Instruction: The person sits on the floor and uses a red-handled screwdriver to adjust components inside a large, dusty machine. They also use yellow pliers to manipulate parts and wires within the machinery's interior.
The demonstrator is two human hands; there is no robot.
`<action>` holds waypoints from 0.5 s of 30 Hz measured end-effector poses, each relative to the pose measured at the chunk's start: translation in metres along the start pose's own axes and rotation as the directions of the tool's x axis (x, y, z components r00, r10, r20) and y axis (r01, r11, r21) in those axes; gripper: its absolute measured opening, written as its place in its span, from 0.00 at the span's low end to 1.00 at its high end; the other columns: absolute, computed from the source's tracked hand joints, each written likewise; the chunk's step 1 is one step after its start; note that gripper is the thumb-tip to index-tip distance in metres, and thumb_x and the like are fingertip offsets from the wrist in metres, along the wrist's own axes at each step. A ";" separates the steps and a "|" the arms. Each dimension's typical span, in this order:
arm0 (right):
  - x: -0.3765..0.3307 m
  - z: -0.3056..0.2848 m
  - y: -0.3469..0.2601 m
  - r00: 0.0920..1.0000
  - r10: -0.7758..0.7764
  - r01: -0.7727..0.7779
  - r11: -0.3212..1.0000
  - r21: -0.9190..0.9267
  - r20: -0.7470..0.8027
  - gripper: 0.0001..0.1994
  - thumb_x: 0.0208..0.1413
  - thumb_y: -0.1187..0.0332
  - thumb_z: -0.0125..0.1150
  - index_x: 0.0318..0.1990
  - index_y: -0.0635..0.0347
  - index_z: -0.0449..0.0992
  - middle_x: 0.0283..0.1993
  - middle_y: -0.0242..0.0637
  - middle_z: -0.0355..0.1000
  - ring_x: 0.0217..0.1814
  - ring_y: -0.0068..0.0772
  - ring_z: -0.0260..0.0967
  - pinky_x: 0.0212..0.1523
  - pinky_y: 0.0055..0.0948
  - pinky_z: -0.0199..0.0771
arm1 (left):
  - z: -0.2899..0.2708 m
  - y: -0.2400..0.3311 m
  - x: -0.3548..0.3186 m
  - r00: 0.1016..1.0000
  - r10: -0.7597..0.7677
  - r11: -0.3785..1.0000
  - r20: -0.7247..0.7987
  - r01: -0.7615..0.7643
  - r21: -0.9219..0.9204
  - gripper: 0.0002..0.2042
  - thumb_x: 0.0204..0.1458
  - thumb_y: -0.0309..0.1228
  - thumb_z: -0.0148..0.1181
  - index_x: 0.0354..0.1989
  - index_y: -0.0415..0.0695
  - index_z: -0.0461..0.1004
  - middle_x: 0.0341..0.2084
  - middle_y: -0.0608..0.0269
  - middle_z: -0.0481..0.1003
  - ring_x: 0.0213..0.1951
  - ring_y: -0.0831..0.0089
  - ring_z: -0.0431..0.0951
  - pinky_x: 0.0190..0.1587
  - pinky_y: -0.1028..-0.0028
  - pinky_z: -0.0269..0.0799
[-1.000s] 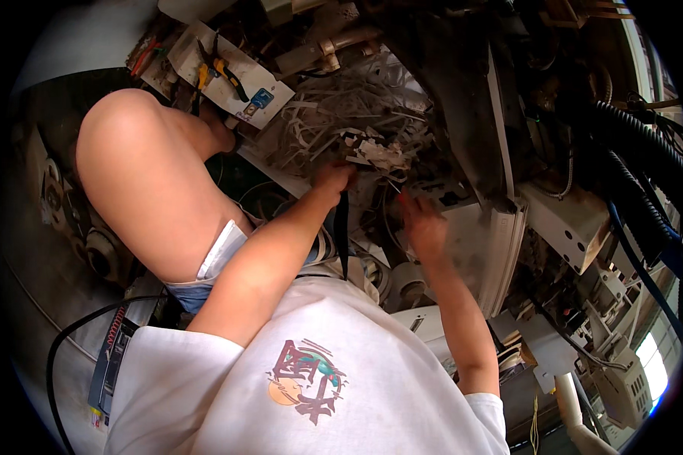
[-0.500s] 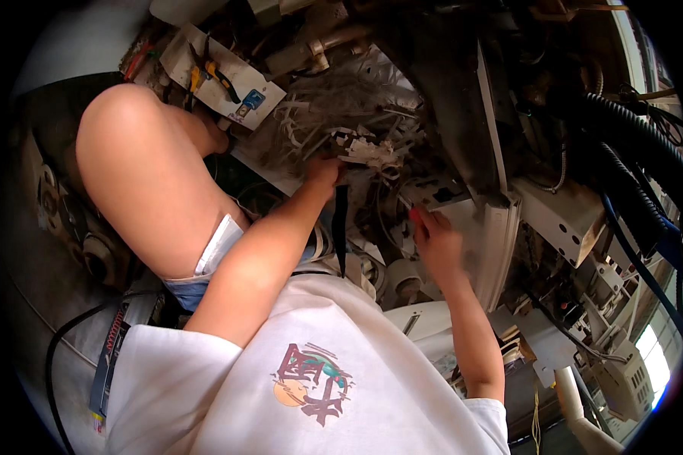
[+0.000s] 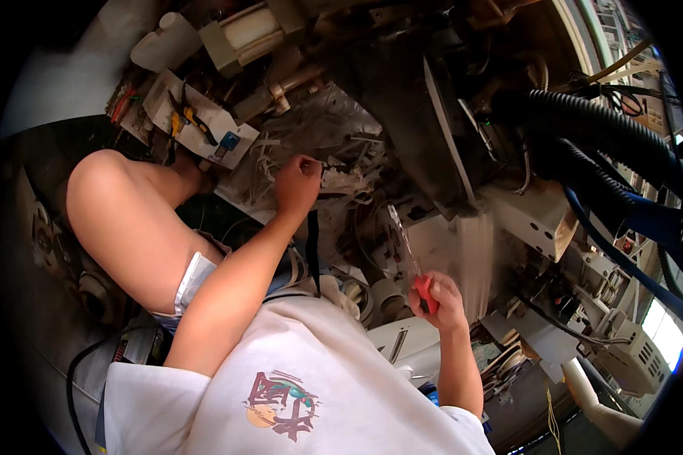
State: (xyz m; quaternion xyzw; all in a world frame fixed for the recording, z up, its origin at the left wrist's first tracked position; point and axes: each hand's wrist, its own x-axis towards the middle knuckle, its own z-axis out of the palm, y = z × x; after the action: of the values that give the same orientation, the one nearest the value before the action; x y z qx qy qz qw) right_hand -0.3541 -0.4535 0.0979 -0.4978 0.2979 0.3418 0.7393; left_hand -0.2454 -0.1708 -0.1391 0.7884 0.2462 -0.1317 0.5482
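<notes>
My right hand (image 3: 440, 299) is wrapped round the red handle of a screwdriver (image 3: 407, 241). Its bright metal shaft points up and away, toward the dark machine parts, and its tip appears to touch nothing. My left hand (image 3: 297, 186) is raised over a heap of pale strips and scraps (image 3: 353, 163), fingers curled in a ring with thumb and forefinger close together. Whether something small is pinched there I cannot make out. A black strap (image 3: 313, 254) hangs below that wrist.
Yellow-and-black pliers (image 3: 193, 121) and a small blue item (image 3: 228, 141) lie on a pale board (image 3: 156, 106) at the far left. A beige metal box (image 3: 535, 220) and black corrugated hoses (image 3: 584, 114) crowd the right. My bare knee (image 3: 102, 178) is at left.
My right hand has drawn back toward me, bringing the screwdriver's shaft into plain sight. My left hand has lifted off the scraps, its fingers now curled upward. The view has shifted somewhat.
</notes>
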 end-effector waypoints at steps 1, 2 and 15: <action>-0.004 -0.001 -0.005 0.999 -0.041 0.041 0.999 -0.028 -0.010 0.25 0.61 0.50 0.66 0.48 0.67 0.74 0.28 0.44 0.74 0.21 0.31 0.65 0.20 0.28 0.61 | -0.007 0.024 -0.001 0.992 0.128 0.990 0.006 -0.128 0.057 0.14 0.65 0.41 0.57 0.37 0.43 0.79 0.22 0.58 0.75 0.24 0.58 0.74 0.28 0.57 0.67; -0.007 0.000 -0.013 0.996 -0.086 0.085 0.995 -0.060 -0.013 0.25 0.61 0.50 0.67 0.48 0.67 0.74 0.27 0.43 0.73 0.21 0.31 0.65 0.20 0.28 0.61 | -0.014 0.041 -0.002 0.988 0.155 0.985 0.028 -0.157 0.072 0.14 0.65 0.41 0.57 0.34 0.43 0.77 0.21 0.58 0.74 0.22 0.58 0.72 0.27 0.59 0.66; 0.061 -0.017 -0.124 0.687 -0.591 0.016 0.594 -0.804 -0.423 0.18 0.68 0.55 0.61 0.45 0.65 0.77 0.26 0.28 0.67 0.25 0.19 0.60 0.27 0.25 0.63 | -0.165 0.234 0.116 0.513 0.603 0.774 -0.611 -0.561 0.292 0.10 0.62 0.34 0.61 0.45 0.40 0.78 0.36 0.58 0.80 0.38 0.65 0.80 0.44 0.68 0.75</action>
State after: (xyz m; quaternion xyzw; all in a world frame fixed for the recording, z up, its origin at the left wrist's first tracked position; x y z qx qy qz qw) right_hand -0.2201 -0.4907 0.1104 -0.8872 0.2709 0.0925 0.3619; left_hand -0.0329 -0.0536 0.0526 0.8311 0.1451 0.3478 0.4089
